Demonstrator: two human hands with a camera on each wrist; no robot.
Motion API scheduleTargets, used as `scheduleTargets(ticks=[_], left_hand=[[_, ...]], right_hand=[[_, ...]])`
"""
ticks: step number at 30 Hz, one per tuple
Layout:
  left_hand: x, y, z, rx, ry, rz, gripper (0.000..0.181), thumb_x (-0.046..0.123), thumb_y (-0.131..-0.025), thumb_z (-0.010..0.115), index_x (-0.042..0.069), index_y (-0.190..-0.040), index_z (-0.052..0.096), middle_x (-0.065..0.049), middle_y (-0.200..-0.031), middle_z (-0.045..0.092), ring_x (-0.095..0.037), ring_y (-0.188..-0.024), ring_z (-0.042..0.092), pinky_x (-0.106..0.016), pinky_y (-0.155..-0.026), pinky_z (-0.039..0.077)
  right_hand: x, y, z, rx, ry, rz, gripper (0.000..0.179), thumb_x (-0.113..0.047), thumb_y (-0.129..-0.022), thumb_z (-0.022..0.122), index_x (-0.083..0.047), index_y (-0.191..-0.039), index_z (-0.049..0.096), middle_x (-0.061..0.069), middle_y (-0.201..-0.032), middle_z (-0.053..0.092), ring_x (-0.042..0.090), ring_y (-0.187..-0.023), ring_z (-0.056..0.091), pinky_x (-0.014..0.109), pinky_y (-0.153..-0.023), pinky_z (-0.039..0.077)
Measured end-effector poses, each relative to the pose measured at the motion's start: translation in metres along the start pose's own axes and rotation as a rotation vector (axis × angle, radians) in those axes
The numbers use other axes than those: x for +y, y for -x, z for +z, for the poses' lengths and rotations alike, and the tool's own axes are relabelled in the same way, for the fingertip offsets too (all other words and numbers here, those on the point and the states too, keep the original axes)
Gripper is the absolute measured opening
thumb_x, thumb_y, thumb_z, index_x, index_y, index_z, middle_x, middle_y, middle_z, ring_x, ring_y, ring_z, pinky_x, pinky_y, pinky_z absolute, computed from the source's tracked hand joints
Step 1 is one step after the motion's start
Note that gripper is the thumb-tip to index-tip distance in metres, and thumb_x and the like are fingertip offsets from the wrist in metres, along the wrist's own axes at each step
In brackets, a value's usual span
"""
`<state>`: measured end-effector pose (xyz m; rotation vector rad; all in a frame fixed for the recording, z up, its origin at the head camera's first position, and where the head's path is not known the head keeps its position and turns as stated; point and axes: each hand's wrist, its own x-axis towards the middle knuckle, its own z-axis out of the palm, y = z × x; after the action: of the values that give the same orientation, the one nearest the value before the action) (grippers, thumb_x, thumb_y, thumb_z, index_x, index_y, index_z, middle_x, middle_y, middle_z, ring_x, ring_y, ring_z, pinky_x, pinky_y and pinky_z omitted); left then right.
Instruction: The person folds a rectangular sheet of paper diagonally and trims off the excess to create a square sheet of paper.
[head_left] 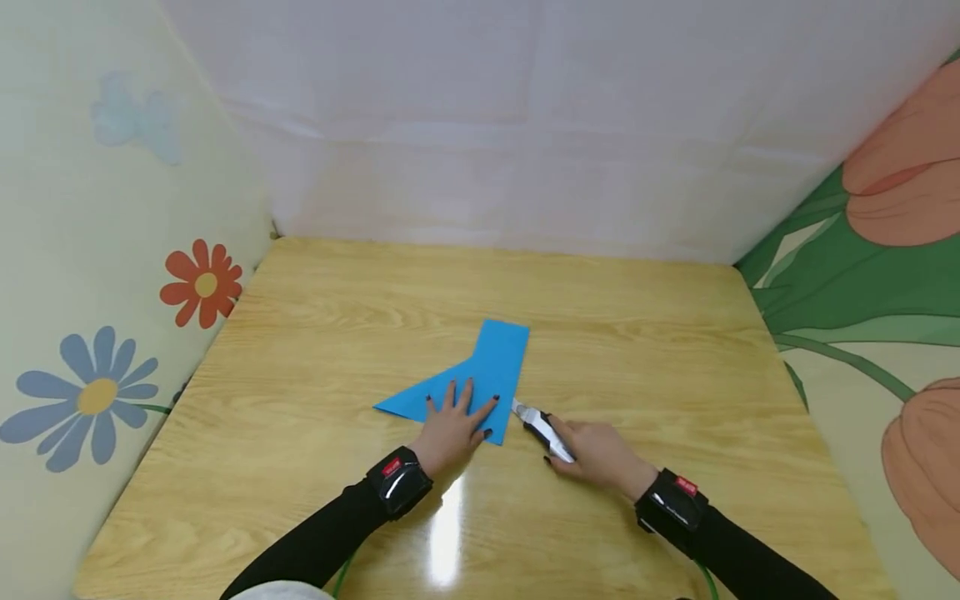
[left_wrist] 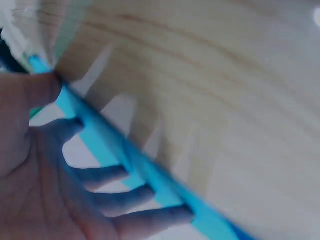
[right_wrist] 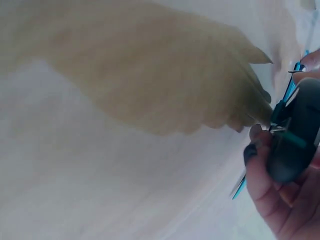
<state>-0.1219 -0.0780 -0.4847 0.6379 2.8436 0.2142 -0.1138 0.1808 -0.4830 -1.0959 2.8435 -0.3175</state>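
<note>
A folded sheet of blue paper lies flat near the middle of the table, one pointed flap reaching left. Spread fingers of my left hand press on its lower part; the left wrist view shows the fingertips along the blue paper. My right hand grips a utility knife with a silver and black handle. Its tip is at the paper's right edge, and whether it touches the paper I cannot tell. In the right wrist view the dark knife handle sits in the curled fingers.
The wood-grain table extends on all sides of the paper. A white sheet hangs behind it. Flower-patterned panels stand at the left and right. Both wrists wear black straps over black sleeves.
</note>
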Motion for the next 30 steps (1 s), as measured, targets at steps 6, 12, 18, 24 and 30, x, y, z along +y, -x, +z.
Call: scheduleTargets(ticks=[6,12,18,24,30], left_hand=[[-0.010,0.005,-0.003,0.126,-0.074,0.134,0.041,0.034,-0.093,0.058,0.009,-0.126,0.057,-0.022,-0.142,0.036,-0.044,-0.132,0.031,-0.062,-0.096,0.036],[-0.008,-0.013,-0.004,0.103,-0.108,0.105,0.065,0.051,-0.087,0.058,0.014,-0.139,0.045,-0.020,-0.146,0.032,-0.045,-0.133,0.027,-0.063,-0.097,0.034],[-0.010,-0.013,-0.003,0.017,-0.128,0.057,0.068,0.056,-0.088,0.053,0.024,-0.146,0.037,-0.018,-0.150,0.027,-0.044,-0.135,0.025,-0.063,-0.098,0.033],[-0.010,-0.013,-0.003,0.009,-0.147,0.058,0.069,0.057,-0.088,0.051,0.025,-0.146,0.035,-0.018,-0.150,0.026,-0.044,-0.135,0.025,-0.062,-0.098,0.033],[-0.009,-0.015,0.000,0.004,-0.155,0.049,0.070,0.059,-0.087,0.051,0.027,-0.147,0.034,-0.017,-0.151,0.026,-0.044,-0.135,0.024,-0.062,-0.099,0.033]], right_hand=[[-0.011,0.003,0.010,-0.001,-0.058,-0.002,0.057,-0.035,-0.084,0.066,0.002,-0.126,0.055,0.004,-0.083,0.065,0.004,-0.058,0.046,0.021,-0.048,0.036],[-0.010,0.004,0.013,0.014,-0.090,0.043,0.056,-0.032,-0.082,0.069,0.000,-0.126,0.055,0.005,-0.089,0.067,0.005,-0.062,0.051,0.023,-0.051,0.042],[-0.013,-0.001,0.012,0.009,-0.092,0.039,0.056,-0.034,-0.083,0.067,0.001,-0.126,0.054,0.004,-0.083,0.065,0.006,-0.060,0.052,0.024,-0.049,0.041],[-0.006,-0.002,0.010,-0.002,-0.086,0.059,0.055,-0.032,-0.083,0.067,0.002,-0.125,0.054,0.000,-0.076,0.060,0.006,-0.058,0.047,0.025,-0.049,0.039],[-0.003,-0.009,0.009,0.008,-0.097,0.073,0.056,-0.034,-0.085,0.066,0.001,-0.127,0.054,0.001,-0.080,0.063,0.005,-0.058,0.048,0.025,-0.050,0.041]])
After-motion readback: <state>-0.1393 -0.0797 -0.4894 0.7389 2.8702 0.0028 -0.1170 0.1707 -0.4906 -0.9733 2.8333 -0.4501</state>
